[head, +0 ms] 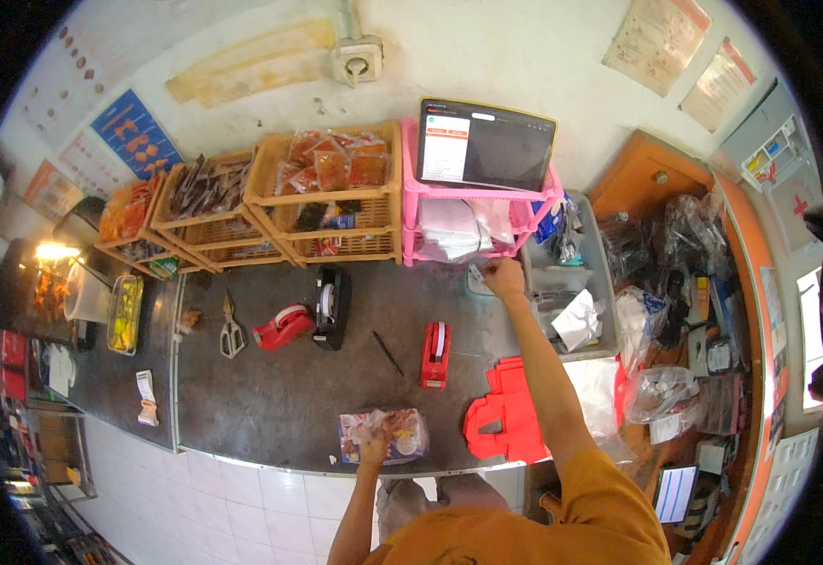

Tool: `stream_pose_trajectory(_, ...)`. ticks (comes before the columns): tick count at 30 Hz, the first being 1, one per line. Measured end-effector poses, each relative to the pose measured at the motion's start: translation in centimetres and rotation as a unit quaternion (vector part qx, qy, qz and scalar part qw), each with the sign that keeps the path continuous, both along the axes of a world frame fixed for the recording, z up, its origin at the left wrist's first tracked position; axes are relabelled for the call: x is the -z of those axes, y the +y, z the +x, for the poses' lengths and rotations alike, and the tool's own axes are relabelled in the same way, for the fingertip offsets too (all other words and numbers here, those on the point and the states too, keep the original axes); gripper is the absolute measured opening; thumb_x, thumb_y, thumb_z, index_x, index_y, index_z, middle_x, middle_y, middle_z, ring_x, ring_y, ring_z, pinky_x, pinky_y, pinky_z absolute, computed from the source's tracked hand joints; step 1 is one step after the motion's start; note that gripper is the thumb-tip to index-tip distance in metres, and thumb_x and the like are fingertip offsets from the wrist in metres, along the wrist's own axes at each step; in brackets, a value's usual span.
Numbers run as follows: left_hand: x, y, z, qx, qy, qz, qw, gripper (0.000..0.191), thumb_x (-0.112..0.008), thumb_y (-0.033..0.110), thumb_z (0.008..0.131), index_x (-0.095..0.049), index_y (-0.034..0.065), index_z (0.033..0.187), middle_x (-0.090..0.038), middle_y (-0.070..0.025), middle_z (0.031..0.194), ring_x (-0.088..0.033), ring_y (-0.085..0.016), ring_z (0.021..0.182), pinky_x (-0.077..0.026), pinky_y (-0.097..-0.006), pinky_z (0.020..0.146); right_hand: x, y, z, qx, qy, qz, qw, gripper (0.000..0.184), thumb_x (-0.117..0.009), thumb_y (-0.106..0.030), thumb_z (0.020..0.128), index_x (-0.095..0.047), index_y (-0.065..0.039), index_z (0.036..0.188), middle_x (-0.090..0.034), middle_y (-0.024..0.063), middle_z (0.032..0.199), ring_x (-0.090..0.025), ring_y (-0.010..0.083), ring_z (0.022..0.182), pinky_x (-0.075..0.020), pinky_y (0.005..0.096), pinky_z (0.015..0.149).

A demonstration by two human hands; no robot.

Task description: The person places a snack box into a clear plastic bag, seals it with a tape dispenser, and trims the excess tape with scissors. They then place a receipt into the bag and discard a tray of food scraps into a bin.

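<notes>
My right hand (503,277) reaches to the far side of the dark counter, over a small clear container (478,281) below the pink rack; its fingertips are partly hidden. My left hand (374,443) rests at the counter's near edge on a printed package (411,441) in clear plastic, and whether it grips it cannot be told. A red tape dispenser (435,357) stands between the hands. Red bags (510,417) lie under my right forearm. A black pen (387,353) lies left of that dispenser.
Another red tape dispenser (285,327), a black one (331,307) and scissors (231,328) lie to the left. Tan baskets (341,194) hold packets along the wall. A tablet (485,145) tops the pink rack (409,212). A grey bin (609,311) with plastic bags stands at the right.
</notes>
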State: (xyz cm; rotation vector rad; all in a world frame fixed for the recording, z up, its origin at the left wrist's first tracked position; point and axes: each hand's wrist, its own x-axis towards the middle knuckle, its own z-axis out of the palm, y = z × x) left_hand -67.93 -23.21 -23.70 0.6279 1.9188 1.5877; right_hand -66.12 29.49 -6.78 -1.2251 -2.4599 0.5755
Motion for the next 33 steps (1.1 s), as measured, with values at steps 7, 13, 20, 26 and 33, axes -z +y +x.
stream_pose_trajectory(7, -8.1, 2.5, -1.7, 0.02, -0.236, 0.166, 0.957, 0.017, -0.053, 0.016, 0.092, -0.048, 0.0119, 0.076, -0.042, 0.0014, 0.067, -0.037, -0.012, 0.058, -0.033, -0.0282, 0.057, -4.6, -7.0, 8.1, 0.164, 0.433, -0.371, 0.805, 0.014, -0.061, -0.013, 0.086, -0.059, -0.007, 0.074, -0.058, 0.0038, 0.066, -0.054, 0.0136, 0.052, -0.0425, 0.0286, 0.045)
stream_pose_trajectory(13, -11.8, 3.4, -2.6, -0.049, -0.338, 0.071, 0.937, 0.006, -0.059, 0.012, 0.088, -0.061, 0.0074, 0.092, -0.054, -0.0007, 0.075, -0.052, -0.013, 0.068, -0.047, -0.0267, 0.075, -7.8, -21.8, 12.7, 0.072, 0.413, -0.55, 0.722, 0.001, -0.067, -0.001, 0.085, -0.067, -0.002, 0.086, -0.072, 0.012, 0.084, -0.069, 0.0189, 0.069, -0.0571, 0.0312, 0.062)
stream_pose_trajectory(20, -16.5, 5.4, -4.3, -0.083, -0.41, -0.041, 0.907, 0.02, -0.062, 0.029, 0.096, -0.061, 0.0122, 0.087, -0.054, 0.0051, 0.074, -0.046, -0.006, 0.063, -0.035, -0.0251, 0.059, -7.9, -33.0, 10.8, -0.209, 0.107, -0.445, 0.864, 0.018, -0.069, 0.0, 0.086, -0.072, 0.0, 0.104, -0.075, 0.0123, 0.089, -0.071, 0.0211, 0.077, -0.0584, 0.0341, 0.072)
stream_pose_trajectory(26, -17.7, 4.9, -4.3, -0.035, -0.332, -0.071, 0.94, 0.033, -0.059, 0.037, 0.1, -0.065, 0.0055, 0.105, -0.067, -0.0051, 0.102, -0.063, -0.016, 0.096, -0.048, -0.0321, 0.087, -4.7, -38.5, 7.6, -0.321, 0.067, -0.271, 0.905, 0.019, -0.07, -0.004, 0.074, -0.067, 0.001, 0.092, -0.07, 0.0174, 0.084, -0.069, 0.0336, 0.08, -0.0546, 0.0392, 0.074)
stream_pose_trajectory(33, -18.3, 2.4, 0.3, -0.113, -0.004, -0.075, 0.991, 0.039, -0.052, 0.033, 0.103, -0.062, -0.0027, 0.112, -0.062, -0.0151, 0.116, -0.056, -0.026, 0.103, -0.042, -0.0386, 0.093, -1.5, -44.2, 6.7, -0.196, 0.167, -0.167, 0.952, 0.038, -0.071, -0.009, 0.072, -0.062, -0.003, 0.108, -0.065, 0.0224, 0.099, -0.064, 0.0441, 0.091, -0.0527, 0.0489, 0.08)
